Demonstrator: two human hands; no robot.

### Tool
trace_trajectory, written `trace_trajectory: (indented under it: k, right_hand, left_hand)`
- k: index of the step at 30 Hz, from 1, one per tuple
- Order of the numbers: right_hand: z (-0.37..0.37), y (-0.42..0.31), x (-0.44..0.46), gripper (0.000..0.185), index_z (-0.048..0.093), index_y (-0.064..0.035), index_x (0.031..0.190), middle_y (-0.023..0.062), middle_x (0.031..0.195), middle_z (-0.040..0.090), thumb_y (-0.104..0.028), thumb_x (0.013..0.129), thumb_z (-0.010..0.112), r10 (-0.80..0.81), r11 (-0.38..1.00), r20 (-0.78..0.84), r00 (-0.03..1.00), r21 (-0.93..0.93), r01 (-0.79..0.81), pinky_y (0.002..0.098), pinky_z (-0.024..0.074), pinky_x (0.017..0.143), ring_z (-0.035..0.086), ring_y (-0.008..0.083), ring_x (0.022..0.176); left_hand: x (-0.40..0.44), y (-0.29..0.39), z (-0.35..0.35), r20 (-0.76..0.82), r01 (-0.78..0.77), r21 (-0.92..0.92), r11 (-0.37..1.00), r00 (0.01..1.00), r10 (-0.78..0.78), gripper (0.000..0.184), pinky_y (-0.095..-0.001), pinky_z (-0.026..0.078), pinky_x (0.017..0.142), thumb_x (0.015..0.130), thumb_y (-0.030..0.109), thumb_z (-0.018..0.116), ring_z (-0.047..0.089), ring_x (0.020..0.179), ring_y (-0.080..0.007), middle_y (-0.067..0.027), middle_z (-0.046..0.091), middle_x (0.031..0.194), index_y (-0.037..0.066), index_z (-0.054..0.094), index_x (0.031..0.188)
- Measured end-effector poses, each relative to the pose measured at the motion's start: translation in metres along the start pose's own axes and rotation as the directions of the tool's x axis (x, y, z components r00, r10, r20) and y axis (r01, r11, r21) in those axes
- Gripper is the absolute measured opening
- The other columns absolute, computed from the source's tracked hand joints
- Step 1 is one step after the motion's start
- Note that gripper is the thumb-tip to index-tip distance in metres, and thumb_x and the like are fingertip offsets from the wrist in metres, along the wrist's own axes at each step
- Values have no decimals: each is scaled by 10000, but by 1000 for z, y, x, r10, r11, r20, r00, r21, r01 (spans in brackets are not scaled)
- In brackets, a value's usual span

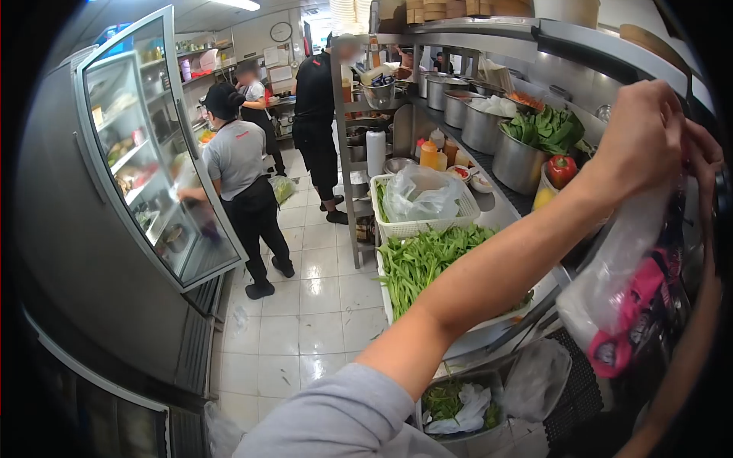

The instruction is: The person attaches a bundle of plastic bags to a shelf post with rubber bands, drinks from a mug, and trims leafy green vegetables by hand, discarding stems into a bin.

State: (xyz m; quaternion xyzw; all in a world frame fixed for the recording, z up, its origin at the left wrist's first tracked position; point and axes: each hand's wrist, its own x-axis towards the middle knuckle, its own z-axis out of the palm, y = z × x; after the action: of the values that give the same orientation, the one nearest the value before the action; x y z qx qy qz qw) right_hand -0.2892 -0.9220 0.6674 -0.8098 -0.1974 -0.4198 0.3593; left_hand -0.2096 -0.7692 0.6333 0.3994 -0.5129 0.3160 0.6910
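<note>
Reaching across to the far right, my left hand (640, 141) is closed at the top of a clear plastic bag (611, 267). White contents show low in the bag, and pink and black printing (630, 313) runs along its side. My right hand (704, 149) is right beside the left one at the dark edge of the view, its fingers bent at the same gathered top. Just left of the hands stand a metal pot of leafy greens (544, 133) and a red bell pepper (561, 172).
A white tray of cut green stalks (424, 263) lies below my forearm, with a basket holding a plastic bag (420, 195) behind it. A waste bin (458, 404) is on the floor. Several people stand in the aisle, one by an open glass fridge door (164, 153).
</note>
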Motion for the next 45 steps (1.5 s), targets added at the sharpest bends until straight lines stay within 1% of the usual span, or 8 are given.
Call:
trace_trajectory:
  k: [9,18,25,27,32,34,36,45]
  right_hand:
    - [-22,65,9,182,619,-28,1095,27,1014,559,-71,918,611,-387,851,105,916,-343,398,216,409,750,529,104,852]
    - [-22,9,9,82,672,5,966,-9,880,574,23,887,670,-287,925,271,919,-172,339,202,431,695,510,83,760]
    - [-3,-28,-14,458,479,39,1348,97,1161,615,-24,924,639,120,987,185,975,79,-137,238,499,828,604,150,958]
    - [0,-31,-18,485,466,58,1349,137,1217,602,-15,908,655,281,938,82,956,188,-292,254,496,864,601,187,1046]
    - [-11,-3,-33,412,580,5,1274,100,1210,635,-89,875,627,131,991,70,989,18,-133,305,455,980,606,188,1105]
    - [-17,-5,-32,408,591,5,1246,112,1167,649,-88,853,645,107,969,101,989,-234,-81,312,461,982,622,203,1074]
    - [-16,-17,-39,390,598,7,1229,126,1139,654,-108,860,651,106,934,78,991,-350,-72,315,485,944,635,206,1039]
    - [-7,-17,-40,374,675,-11,1115,133,1010,714,-265,842,705,-85,937,-163,983,-348,24,330,536,808,699,232,889]
  left_hand:
    - [10,-5,-18,97,187,30,982,977,-189,222,-330,540,659,759,125,657,682,701,-237,-186,686,739,-88,674,818]
    - [18,-34,-6,105,444,-270,855,896,-432,176,-302,506,601,796,91,632,650,669,-175,-142,683,728,-83,646,776]
    - [1,-15,27,-186,-142,96,985,970,158,132,-383,525,651,777,23,638,649,673,-362,-247,629,708,-104,602,777]
    - [1,-27,33,-152,-44,8,999,987,44,131,-392,526,667,776,26,639,654,700,-357,-243,635,736,-96,604,806]
    - [-1,-27,6,121,-309,134,942,948,294,229,-380,541,706,792,6,651,678,788,-312,-219,663,874,-56,639,1012]
    - [6,-25,-5,310,-86,205,975,951,19,321,-329,565,746,820,38,706,699,886,-241,-166,682,955,36,669,1139]
    - [12,-23,-15,368,-250,333,909,922,119,260,-307,560,740,818,65,731,690,868,-206,-116,687,978,51,707,1077]
    - [33,-8,-20,592,-546,462,699,777,215,253,-340,534,728,857,61,682,667,801,-244,-102,674,916,110,706,1104]
